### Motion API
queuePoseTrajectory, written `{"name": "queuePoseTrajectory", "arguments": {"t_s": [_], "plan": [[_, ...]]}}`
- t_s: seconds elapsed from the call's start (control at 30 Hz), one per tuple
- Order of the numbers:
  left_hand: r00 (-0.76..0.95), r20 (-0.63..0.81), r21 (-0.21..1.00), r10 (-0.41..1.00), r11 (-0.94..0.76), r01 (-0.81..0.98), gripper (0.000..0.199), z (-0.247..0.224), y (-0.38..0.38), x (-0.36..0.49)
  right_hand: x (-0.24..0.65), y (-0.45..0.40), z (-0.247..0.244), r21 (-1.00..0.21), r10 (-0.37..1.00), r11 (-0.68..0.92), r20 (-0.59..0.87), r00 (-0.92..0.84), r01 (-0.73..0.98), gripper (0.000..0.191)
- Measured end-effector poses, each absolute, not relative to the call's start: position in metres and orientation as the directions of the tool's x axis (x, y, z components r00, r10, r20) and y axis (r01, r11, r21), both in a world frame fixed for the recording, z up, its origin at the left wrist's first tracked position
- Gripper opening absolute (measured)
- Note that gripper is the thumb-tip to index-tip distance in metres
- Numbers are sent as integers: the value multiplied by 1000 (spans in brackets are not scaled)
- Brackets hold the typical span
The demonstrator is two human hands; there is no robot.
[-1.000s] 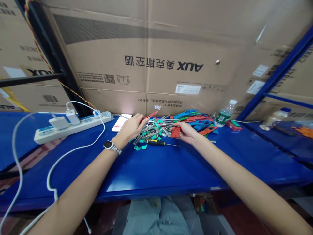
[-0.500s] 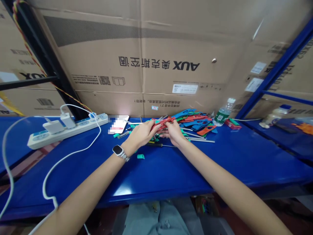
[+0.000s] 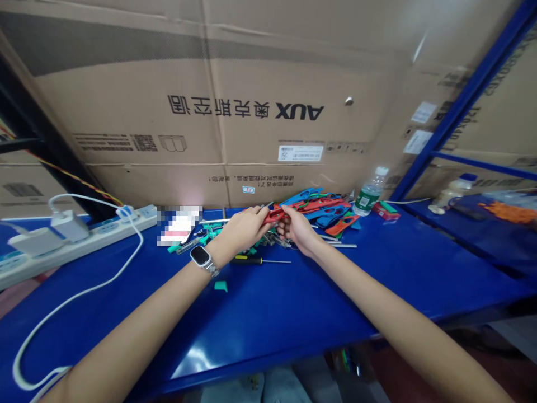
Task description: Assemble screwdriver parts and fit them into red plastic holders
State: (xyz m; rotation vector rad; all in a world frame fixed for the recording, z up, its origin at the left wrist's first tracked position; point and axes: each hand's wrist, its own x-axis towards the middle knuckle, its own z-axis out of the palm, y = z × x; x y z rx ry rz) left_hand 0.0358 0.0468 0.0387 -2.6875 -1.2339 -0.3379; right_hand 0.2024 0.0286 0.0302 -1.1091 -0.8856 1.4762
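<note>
A red plastic piece (image 3: 276,215) is held between my two hands above a pile of parts. My left hand (image 3: 247,226), with a watch at the wrist, closes on its left end. My right hand (image 3: 296,228) has its fingers curled round the right end. Red and blue plastic pieces (image 3: 331,211) lie heaped just to the right. Below my hands are small green parts (image 3: 210,232) and metal rods, partly hidden. A black and yellow screwdriver (image 3: 249,261) lies in front of the pile, and a loose green piece (image 3: 221,286) lies nearer to me.
A white power strip (image 3: 96,235) with chargers and a cable is at the left, beside a blurred phone (image 3: 180,225). A bottle with a green label (image 3: 370,193) and a small red box (image 3: 386,211) stand at the right. Large cardboard (image 3: 251,67) rises behind the blue table (image 3: 302,313).
The camera view has turned to the right, so the scene sits further left. My hands still hold the red piece, and more of the screwdriver shows below them.
</note>
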Motion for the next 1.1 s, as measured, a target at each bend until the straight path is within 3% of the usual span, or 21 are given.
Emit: {"name": "queuePoseTrajectory", "arguments": {"t_s": [0.17, 0.3, 0.5, 0.57, 0.7, 0.77, 0.9, 1.1], "plan": [[660, 285, -23, 696, -683, 730, 25, 46, 55, 71, 224, 37, 22, -948, 994, -85, -100, 34, -308, 40], [680, 368, 51, 634, -744, 667, 41, 51, 67, 86, 244, 41, 20, -949, 989, -3, -49, 140, -316, 38], [722, 429, 195, 543, -836, 513, 42, 42, 98, 99, 277, 40, 30, -906, 977, -118, -180, 118, -407, 38], [698, 444, 201, 561, -822, 533, 43, 40, 108, 113, 290, 38, 35, -898, 971, -78, -167, 170, -433, 36], [702, 431, 87, 566, -801, 592, 41, 39, 126, 152, 314, 38, 38, -888, 837, 266, 21, 546, -374, 29], [722, 411, -22, 556, -786, 618, 37, 38, 133, 172, 320, 42, 35, -878, 782, 344, 71, 620, -333, 27], [707, 384, -132, 593, -723, 678, 33, 30, 141, 198, 319, 48, 23, -910, 804, 307, 92, 588, -278, 21], [661, 447, -89, 602, -706, 703, 43, 20, 136, 193, 309, 49, 11, -938, 859, 327, 242, 452, -118, 13]]}}
